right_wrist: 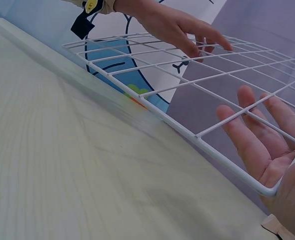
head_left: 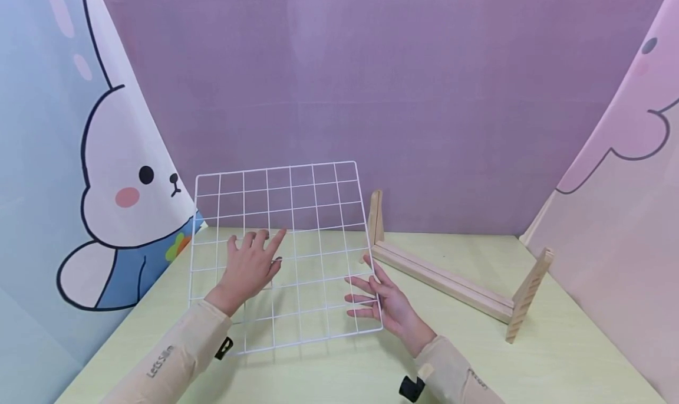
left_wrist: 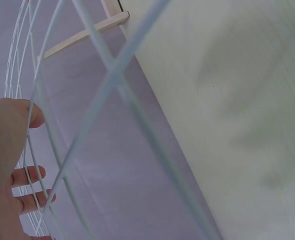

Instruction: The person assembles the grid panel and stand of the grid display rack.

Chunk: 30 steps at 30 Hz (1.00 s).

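Tilting the wire grid panel (head_left: 318, 229) could free it from your right hand (head_left: 389, 301), which holds its edge loosely, spread wide. Your left hand (head_left: 249, 268), half-bent, its grip unclear, could snag.

White wire grid panel (head_left: 294, 256), tilted above the table (head_left: 318, 374)

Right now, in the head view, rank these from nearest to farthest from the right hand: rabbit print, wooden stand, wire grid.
1. Wire grid, touching the right hand.
2. Wooden stand, to the right.
3. Rabbit print, far left.
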Each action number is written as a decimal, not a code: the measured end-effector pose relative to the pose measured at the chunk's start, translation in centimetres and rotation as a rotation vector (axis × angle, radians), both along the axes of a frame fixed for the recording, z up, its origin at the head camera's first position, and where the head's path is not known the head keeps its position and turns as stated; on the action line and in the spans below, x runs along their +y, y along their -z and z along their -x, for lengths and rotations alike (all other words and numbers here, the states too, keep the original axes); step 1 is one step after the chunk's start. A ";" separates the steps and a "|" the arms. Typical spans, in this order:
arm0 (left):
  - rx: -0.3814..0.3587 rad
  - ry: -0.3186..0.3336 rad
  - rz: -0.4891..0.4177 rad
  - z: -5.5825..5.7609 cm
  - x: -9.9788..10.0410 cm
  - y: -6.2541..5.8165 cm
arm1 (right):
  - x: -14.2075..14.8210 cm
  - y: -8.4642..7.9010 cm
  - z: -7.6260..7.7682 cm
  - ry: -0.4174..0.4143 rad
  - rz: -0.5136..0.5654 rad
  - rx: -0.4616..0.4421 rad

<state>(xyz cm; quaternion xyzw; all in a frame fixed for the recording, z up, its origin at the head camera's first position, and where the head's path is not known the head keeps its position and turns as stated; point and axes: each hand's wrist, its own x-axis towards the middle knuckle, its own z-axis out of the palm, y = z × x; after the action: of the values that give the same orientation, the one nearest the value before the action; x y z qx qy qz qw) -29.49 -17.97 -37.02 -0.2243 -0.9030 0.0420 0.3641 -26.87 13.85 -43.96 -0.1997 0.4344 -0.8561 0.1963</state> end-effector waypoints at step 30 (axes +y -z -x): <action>0.001 -0.017 -0.037 -0.1 -0.1 -0.6 | 3.2 -1.5 0.6 0.086 -0.327 0.093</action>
<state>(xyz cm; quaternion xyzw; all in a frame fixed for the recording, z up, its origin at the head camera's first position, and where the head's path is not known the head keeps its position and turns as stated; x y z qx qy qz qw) -29.40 -18.02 -36.45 -0.2096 -0.9054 0.0283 0.3682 -27.50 17.08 -42.48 -0.1856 0.5848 -0.7714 0.1690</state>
